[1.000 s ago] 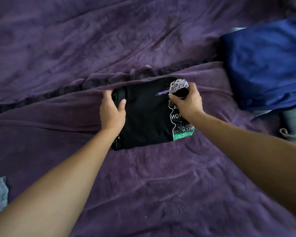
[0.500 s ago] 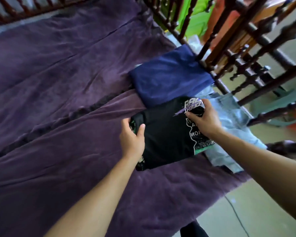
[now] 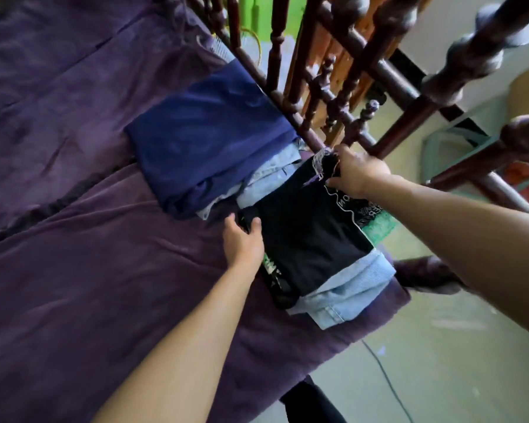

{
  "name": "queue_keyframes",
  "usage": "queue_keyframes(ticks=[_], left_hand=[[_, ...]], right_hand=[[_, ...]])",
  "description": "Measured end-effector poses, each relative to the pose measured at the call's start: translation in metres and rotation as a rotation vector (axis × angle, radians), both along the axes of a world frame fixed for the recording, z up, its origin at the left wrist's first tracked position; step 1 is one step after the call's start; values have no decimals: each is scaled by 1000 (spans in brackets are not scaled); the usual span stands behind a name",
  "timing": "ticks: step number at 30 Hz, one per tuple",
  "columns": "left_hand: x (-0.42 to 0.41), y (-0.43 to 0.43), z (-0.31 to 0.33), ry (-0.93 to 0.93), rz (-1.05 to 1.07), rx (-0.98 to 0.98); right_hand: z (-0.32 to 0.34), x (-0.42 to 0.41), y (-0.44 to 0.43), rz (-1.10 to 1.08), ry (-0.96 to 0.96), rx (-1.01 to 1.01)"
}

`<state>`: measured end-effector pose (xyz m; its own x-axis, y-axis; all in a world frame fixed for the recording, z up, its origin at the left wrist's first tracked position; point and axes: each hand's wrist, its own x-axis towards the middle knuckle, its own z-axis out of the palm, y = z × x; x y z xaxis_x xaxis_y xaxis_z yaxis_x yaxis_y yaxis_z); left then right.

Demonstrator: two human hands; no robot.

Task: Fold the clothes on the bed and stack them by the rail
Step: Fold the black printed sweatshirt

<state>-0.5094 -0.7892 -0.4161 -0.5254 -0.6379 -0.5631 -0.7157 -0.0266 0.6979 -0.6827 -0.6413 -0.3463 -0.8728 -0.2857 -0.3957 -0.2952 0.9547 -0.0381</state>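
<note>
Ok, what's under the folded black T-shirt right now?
Folded light blue denim, showing past its near and far edges. Whether anything else lies beneath is hidden by the black T-shirt.

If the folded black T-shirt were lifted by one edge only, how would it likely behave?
Probably floppy: the black T-shirt is soft cloth, and both the left hand and right hand grip its edges. Its folds would likely sag open. Likely light, and it should not slide much on the folded denim beneath.
</note>
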Motion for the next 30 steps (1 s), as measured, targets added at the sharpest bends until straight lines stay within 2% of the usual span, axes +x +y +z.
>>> queue_keyframes(ticks=[3, 5, 6, 9, 13, 17, 22, 27, 30], left_hand=[[6, 6, -6, 82, -163, -444], [16, 22, -9, 209, -387, -698], [21, 31, -13, 229, -520, -761], [34, 45, -31, 33, -824, -766], [46, 46, -64, -124, -936, -750], [42, 49, -69, -197, -984, -718], [65, 44, -37, -227, -1002, -596], [137, 13, 13, -282, -932, -613], [197, -13, 44, -343, -831, -595]], right_hand=[[-25, 26, 13, 172, 231, -67], [-40, 44, 19, 357, 414, -187], [-48, 48, 22, 422, 423, -233], [-78, 46, 33, 449, 208, -150], [-120, 50, 46, 408, 80, -84], [-135, 49, 48, 368, 32, -97], [-113, 55, 38, 351, -9, 33], [-62, 93, 7, 390, 140, 54], [-31, 147, -24, 460, 114, 15]])
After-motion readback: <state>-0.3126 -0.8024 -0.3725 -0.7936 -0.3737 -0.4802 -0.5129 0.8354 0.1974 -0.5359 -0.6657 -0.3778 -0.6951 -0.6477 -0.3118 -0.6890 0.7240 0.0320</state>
